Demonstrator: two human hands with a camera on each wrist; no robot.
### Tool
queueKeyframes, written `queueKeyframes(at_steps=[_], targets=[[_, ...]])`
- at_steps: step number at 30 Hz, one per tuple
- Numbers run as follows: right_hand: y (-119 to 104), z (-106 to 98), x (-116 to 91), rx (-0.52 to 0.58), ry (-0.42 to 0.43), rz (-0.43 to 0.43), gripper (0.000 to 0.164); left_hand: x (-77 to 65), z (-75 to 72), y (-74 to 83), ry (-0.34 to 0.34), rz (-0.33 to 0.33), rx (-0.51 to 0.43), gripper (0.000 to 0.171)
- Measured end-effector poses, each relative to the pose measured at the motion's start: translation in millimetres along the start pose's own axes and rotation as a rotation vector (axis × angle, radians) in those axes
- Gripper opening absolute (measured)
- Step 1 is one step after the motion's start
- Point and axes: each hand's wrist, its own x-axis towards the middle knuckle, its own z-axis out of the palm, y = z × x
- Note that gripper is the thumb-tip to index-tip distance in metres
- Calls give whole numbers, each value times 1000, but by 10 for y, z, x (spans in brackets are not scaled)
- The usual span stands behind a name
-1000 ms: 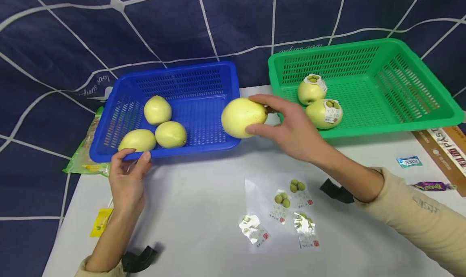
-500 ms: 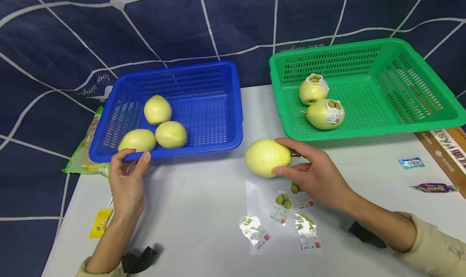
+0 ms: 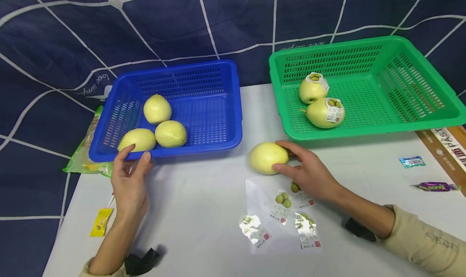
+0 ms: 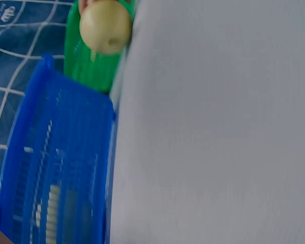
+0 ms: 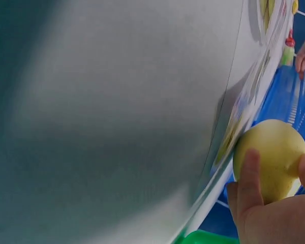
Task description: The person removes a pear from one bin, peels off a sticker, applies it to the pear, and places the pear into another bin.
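In the head view, my right hand holds a pale yellow pear between thumb and fingers, low over the white table just beyond a sheet of pear stickers. The right wrist view shows the pear up close with fingers curved around it. My left hand pinches the near rim of a blue basket, thumb outside. Inside that basket lie three pears, one of them this pear near the front. Two pears with labels, including this labelled pear, sit in a green basket.
On the right lie a small blue packet, a purple-wrapped sweet and a brown printed box. At left are a yellow packet and a green-edged bag partly behind the blue basket. A dark checked cloth rises behind.
My right hand has carried the pear from the blue basket's right end down and rightward to the table before the baskets. My left hand has stayed at the rim, shifting only slightly.
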Motion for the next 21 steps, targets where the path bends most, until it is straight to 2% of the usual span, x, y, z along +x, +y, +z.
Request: queueKeyframes(at_steps=[3, 5, 8, 10, 12, 16, 18, 21], targets=[[23, -14, 0, -11, -17, 18, 55, -153, 75, -28, -57, 72, -36, 43], [28, -20, -4, -7, -24, 29, 54, -267, 142, -57, -123, 135, -34, 39], [27, -19, -12, 9, -30, 36, 54, -412, 233, -109, -263, 191, 58, 29], [24, -17, -16, 19, -32, 41, 54, -479, 282, -144, -387, 194, 165, 25], [21, -16, -19, 19, -34, 42, 54, -519, 337, -183, -539, 197, 263, 24], [19, -26, -18, 9, -34, 46, 56, -528, 478, -251, -813, 170, 355, 36], [24, -30, -16, 14, -37, 42, 56, -514, 565, -282, -890, 145, 390, 44], [39, -25, -8, 27, -47, 29, 56, -485, 712, -332, -958, 126, 452, 53]])
